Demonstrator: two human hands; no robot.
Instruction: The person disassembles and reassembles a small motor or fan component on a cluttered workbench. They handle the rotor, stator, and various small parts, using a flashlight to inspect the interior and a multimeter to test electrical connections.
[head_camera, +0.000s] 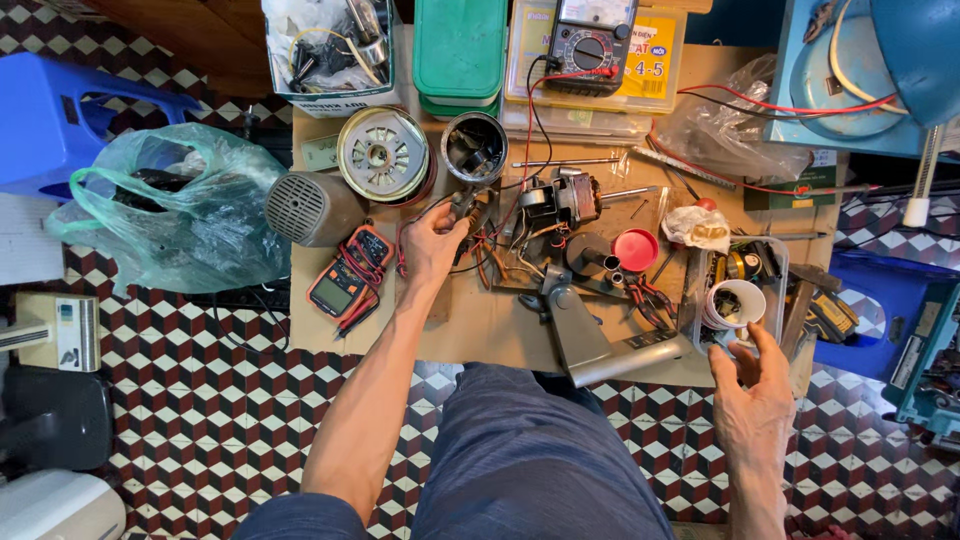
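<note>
My left hand (432, 243) reaches over the low wooden table (470, 330) and grips a small dark part with wires (470, 205) beside a stripped fan motor (560, 200). At the table's right edge my right hand (752, 385) has its fingers on the front rim of a clear plastic tray (700, 300). In that tray lie a white tape roll (735, 303) and small parts. A grey metal bracket (590, 340) lies between my hands.
A round metal motor cover (382, 153), a grey cylinder (310, 208), an orange multimeter (348, 275), a red cap (635, 249) and pliers lie on the table. A black meter (590, 45) and green boxes (460, 50) stand at the back. A green bag (180, 200) sits at left.
</note>
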